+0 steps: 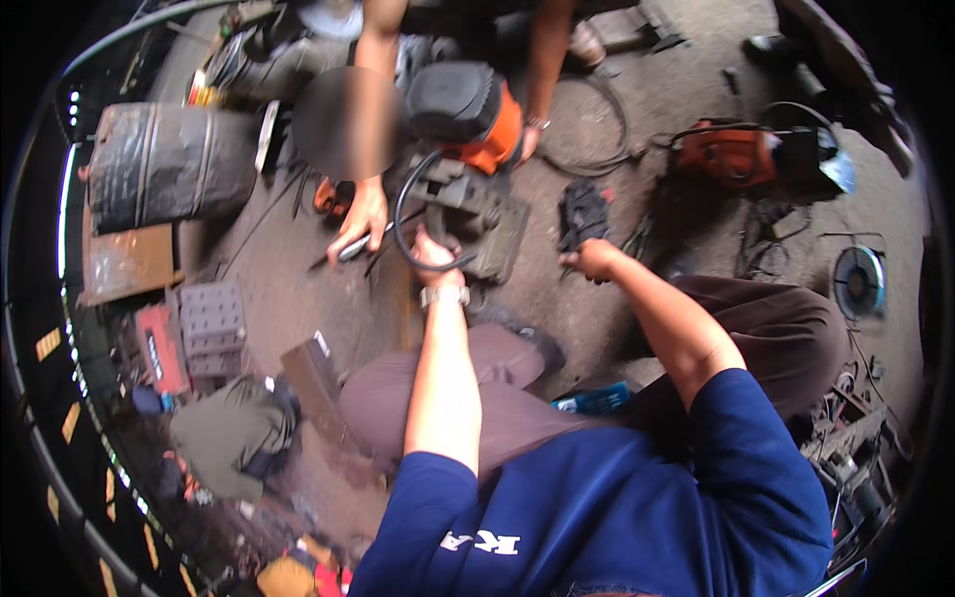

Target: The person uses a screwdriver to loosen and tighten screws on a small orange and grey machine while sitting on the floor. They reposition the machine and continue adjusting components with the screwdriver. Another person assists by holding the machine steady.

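Note:
My left hand (434, 251), with a watch on its wrist, grips a grey metal machine part (477, 214) on the ground, next to a looping black cable (403, 204). My right hand (592, 259) is closed on a small black part (584, 214) just to the right of it. An orange and black power tool (468, 109) stands just behind the metal part. Another person crouches opposite; one of that person's hands (360, 217) presses a thin metal tool to the ground, the other hand (527, 139) rests beside the orange tool.
A dark drum (169, 164) lies at the left, with a rusty plate (124, 264) and a grey perforated block (211, 323) below it. A second orange machine (736, 154) and a round disc (858, 281) sit at the right. Scrap and tools litter the ground at lower left.

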`<state>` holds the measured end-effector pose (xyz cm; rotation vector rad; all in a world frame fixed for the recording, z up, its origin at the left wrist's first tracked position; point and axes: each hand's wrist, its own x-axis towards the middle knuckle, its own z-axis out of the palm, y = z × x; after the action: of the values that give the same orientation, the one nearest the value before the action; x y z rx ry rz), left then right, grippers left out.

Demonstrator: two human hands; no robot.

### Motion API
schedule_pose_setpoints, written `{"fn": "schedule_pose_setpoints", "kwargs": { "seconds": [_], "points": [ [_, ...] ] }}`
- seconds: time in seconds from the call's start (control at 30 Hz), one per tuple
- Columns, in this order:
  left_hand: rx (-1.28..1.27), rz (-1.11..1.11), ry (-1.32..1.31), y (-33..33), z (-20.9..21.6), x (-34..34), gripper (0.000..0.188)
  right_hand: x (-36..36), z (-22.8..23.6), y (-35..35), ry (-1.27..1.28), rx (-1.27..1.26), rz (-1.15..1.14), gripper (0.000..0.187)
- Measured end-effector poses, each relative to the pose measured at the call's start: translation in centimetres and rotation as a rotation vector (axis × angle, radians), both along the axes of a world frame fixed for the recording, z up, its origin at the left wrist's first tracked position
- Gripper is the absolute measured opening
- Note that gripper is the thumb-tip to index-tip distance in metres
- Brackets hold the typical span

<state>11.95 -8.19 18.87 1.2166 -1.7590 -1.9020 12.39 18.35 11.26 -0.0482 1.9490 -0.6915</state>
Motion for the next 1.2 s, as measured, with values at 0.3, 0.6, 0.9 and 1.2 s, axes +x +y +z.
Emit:
{"fn": "schedule_pose_setpoints", "kwargs": {
  "seconds": [0.3,0.6,0.9,1.2],
  "points": [
    [-0.262,-0.05,0.247,-2.4,-4.6,2.2,0.048,-1.4,27.1,5.5,0.783,0.077,0.575,0.041],
    [-0.746,-0.451,-0.033,0.0,-7.0,8.3,0.069,2.7,28.7,12.4,0.771,0.103,0.549,0.043],
    [-0.389,-0.168,-0.718,6.9,-5.0,7.2,0.103,2.4,31.3,10.9,0.763,0.001,0.367,0.045],
    [-0.597,0.16,-0.81,10.7,-5.5,3.9,0.122,3.1,30.1,12.8,0.696,0.075,0.4,0.072]
  ]
}}
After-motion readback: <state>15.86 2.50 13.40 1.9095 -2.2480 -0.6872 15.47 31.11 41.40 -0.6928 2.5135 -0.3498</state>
